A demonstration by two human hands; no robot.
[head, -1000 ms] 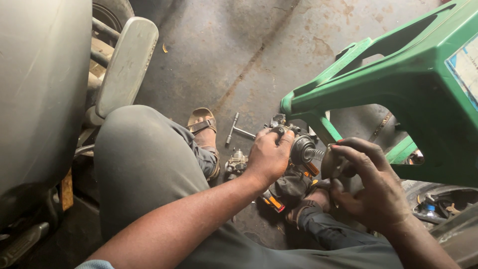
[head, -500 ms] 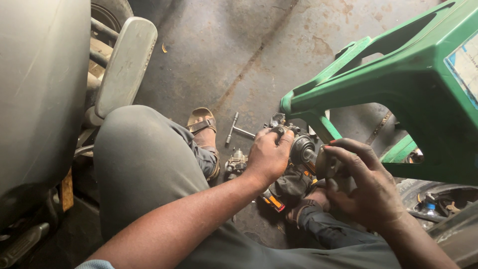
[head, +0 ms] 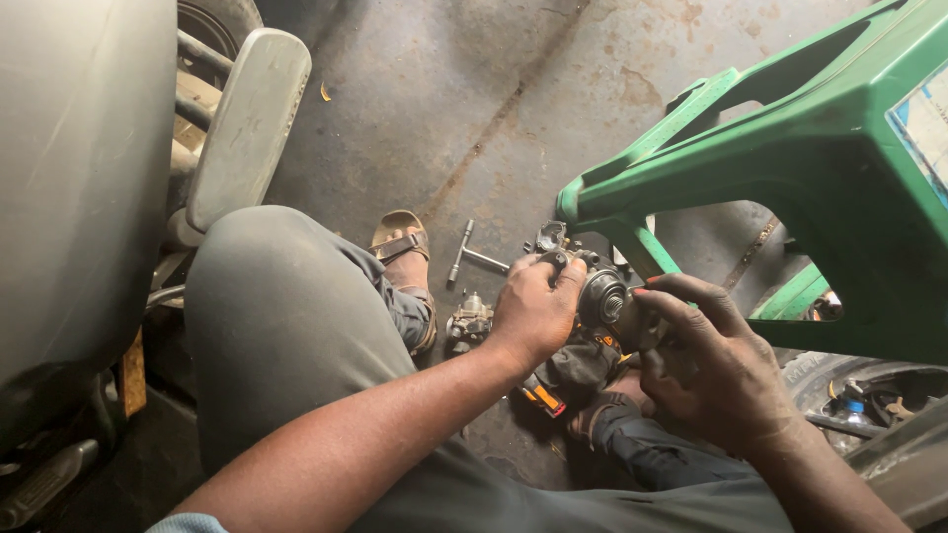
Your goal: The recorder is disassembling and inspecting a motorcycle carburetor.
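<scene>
Left hand: closed around the left end of a round metal part, held above the floor. Right hand: fingers curled on the part's right side. Beneath: dark rag. Left, on the floor: T-wrench, small metal piece, sandal. Far right: green stool.

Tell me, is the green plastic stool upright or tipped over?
Tipped over: the green stool lies on its side, legs pointing sideways across the concrete floor.
</scene>
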